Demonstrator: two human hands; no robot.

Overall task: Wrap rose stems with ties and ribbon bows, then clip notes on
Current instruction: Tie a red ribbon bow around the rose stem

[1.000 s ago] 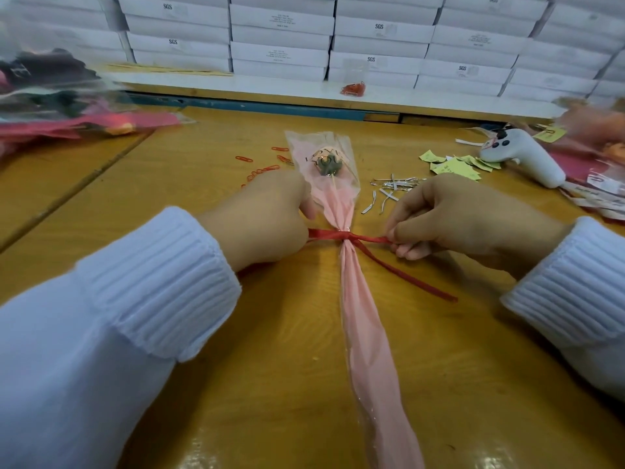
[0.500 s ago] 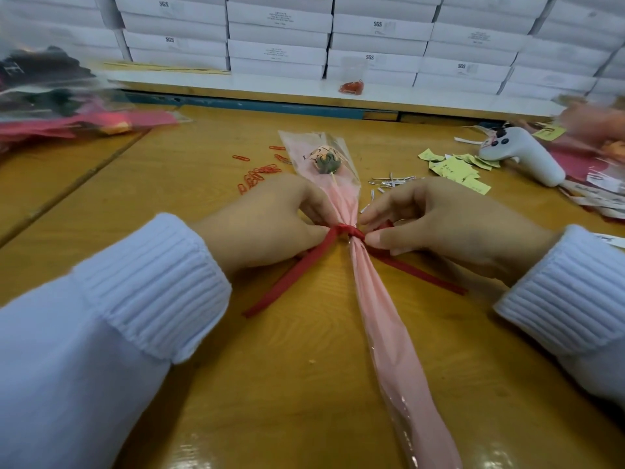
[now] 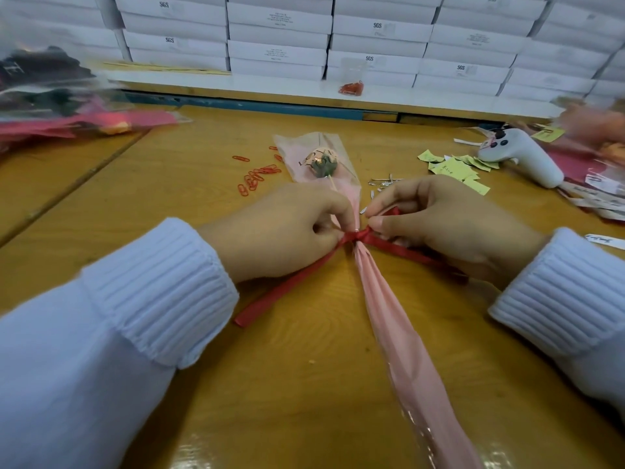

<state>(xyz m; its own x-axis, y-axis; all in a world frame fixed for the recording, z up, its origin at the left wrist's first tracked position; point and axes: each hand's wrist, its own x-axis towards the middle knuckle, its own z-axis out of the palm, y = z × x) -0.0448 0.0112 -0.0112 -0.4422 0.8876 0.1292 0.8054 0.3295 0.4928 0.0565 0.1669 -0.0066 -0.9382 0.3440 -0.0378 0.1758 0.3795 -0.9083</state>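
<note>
The wrapped rose (image 3: 382,299) lies at the centre of the frame, its pink sleeve running from the bloom (image 3: 323,162) above centre down to the lower right edge. A red ribbon (image 3: 358,236) is cinched round the sleeve at mid-frame. One tail slants to the lower left across the wood and the other passes under the right hand (image 3: 449,228). The left hand (image 3: 287,231) pinches the ribbon at the knot from the left, fingers curled. The right hand pinches a small loop of it from the right (the two sets of fingertips nearly meet).

Red paper clips (image 3: 257,177) are scattered just left of the bloom, and silver ties (image 3: 385,182) lie just above the right hand. Yellow notes (image 3: 453,167) and a white handheld tool (image 3: 527,157) sit in the upper right, well apart from the rose. Bare wood of the table (image 3: 304,401) lies below the hands on either side of the sleeve. The table's far edge crosses the top, backed by stacked white boxes (image 3: 277,35). A blurred pile of wrapped flowers (image 3: 67,113) crowds the upper left.
</note>
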